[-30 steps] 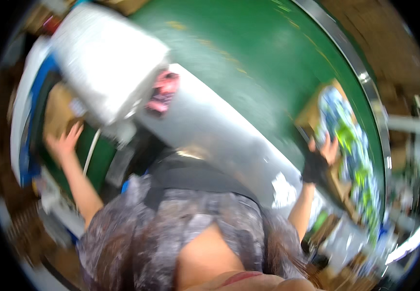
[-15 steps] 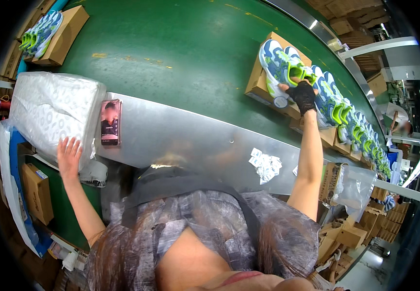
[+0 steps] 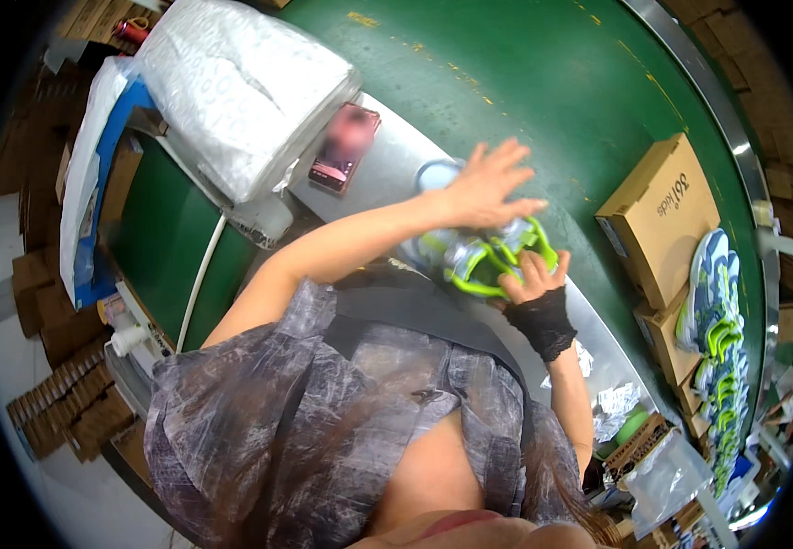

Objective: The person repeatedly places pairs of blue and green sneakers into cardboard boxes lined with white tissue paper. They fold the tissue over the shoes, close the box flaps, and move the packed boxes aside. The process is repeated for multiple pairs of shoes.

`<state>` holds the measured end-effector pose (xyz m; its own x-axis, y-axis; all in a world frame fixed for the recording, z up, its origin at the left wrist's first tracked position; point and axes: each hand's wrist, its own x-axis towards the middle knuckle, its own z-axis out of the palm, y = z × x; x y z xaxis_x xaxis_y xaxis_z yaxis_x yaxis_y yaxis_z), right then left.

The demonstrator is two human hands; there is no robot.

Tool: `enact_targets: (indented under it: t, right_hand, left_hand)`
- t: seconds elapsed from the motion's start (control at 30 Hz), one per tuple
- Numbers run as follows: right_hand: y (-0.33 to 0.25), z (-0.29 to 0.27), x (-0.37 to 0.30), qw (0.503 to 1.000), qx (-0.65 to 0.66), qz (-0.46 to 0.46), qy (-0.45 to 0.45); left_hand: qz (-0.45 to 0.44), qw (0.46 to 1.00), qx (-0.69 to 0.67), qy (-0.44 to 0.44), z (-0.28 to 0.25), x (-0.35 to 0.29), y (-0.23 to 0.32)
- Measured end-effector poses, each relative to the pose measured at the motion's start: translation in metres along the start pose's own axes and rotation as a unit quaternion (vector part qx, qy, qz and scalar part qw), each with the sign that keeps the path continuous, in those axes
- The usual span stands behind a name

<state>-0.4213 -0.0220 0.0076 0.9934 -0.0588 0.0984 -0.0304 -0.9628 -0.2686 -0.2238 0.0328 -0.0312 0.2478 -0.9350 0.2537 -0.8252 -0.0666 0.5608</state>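
A pair of blue, white and lime-green sneakers [image 3: 480,271] is in front of my body, over the metal strip. My right hand [image 3: 535,291], in a black fingerless glove, grips the pair at the lime-green collars. Above the shoes my left hand [image 3: 492,190] is bare, its fingers spread and slightly smeared by motion. It partly covers the shoes; I cannot tell whether it touches them. A brown shoebox [image 3: 660,220] with no shoes on top lies on the green conveyor to the right.
More sneakers [image 3: 712,302] on boxes line the conveyor [image 3: 524,64] at the right. A phone [image 3: 346,146] lies on the metal strip [image 3: 396,133] beside a white plastic-wrapped bundle [image 3: 241,91]. Small white packets [image 3: 614,407] and a clear plastic bag [image 3: 666,476] are at the lower right.
My right hand has lifted the sneaker pair off its box and brought it in front of me. My left hand has left the wrapped bundle and come over the shoes. The view has turned.
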Motion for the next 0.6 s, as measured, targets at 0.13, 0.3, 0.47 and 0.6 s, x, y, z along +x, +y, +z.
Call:
enact_targets:
  t: [0.13,0.3,0.47,0.6]
  right_hand:
    - [0.052,-0.002,-0.007,0.945,0.296,0.138,0.027]
    - [0.164,0.02,-0.025,0.851,-0.199,0.486,0.013]
    - [0.177,0.037,-0.029,0.85,-0.194,0.472,0.13]
    - [0.104,-0.018,-0.004,0.863,0.058,0.35,0.36]
  left_hand:
    - [-0.168,0.931,-0.164,-0.28,0.011,-0.005,-0.005]
    - [-0.152,0.936,-0.16,-0.274,0.009,0.0,0.001]
    - [-0.148,0.954,-0.176,-0.194,0.014,0.0,0.01]
    - [-0.035,0.993,-0.108,-0.037,0.012,0.017,0.026]
